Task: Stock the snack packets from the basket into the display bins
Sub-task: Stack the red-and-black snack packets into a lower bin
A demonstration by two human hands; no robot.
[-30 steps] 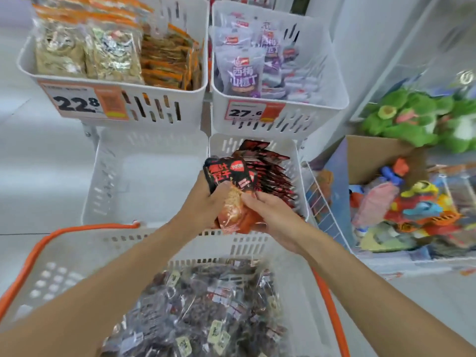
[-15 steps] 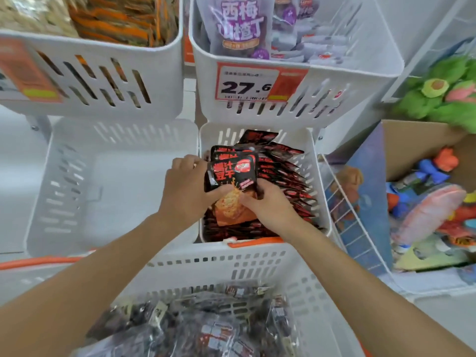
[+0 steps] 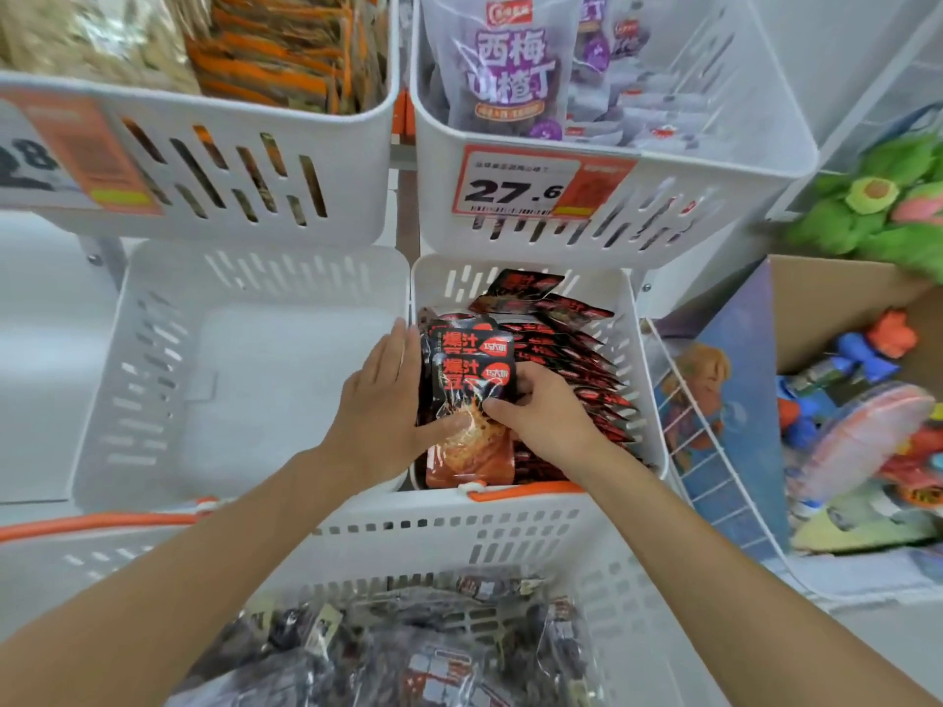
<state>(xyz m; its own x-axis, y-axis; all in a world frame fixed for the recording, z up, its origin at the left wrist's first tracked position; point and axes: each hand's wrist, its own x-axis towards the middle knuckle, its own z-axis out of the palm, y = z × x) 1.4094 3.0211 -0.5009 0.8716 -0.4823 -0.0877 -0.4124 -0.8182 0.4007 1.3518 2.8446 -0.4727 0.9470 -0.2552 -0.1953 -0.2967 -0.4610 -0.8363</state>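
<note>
Both hands are down in the lower right white slotted plastic bin (image 3: 640, 349). The right hand (image 3: 543, 418) grips a small stack of red-and-black foil snack packets (image 3: 472, 400), with its fingers (image 3: 528, 385) curled round the right edge and the thumb on the front. The left hand (image 3: 380, 400) is flatter. Its fingers are pretty much straight and laid along the stack's left edge, and its thumb presses across the orange lower part of the front packet. The stack stands upright at the near left end of the bin, and its bottom edge is down by the front wall. To the right and behind it, a row of matching packets (image 3: 576, 359) leans overlapping toward the back wall.

Closest to the camera, under both forearms, is the white perforated plastic basket (image 3: 459, 525). It has an orange handle (image 3: 525, 489) lying just in front of the bin, and there's a heap of dark clear-wrapped packets (image 3: 408, 650) inside.

There's another white slotted bin (image 3: 153, 380) just left of the first. Above, a bin (image 3: 714, 196) of purple pouches (image 3: 510, 68) has a price tag reading 27.6 (image 3: 515, 188), and the bin beside it (image 3: 357, 170) holds orange-striped and beige packets (image 3: 275, 53). Off to the right sit a cardboard box of colourful toys (image 3: 842, 298) and a green plush (image 3: 867, 211).
</note>
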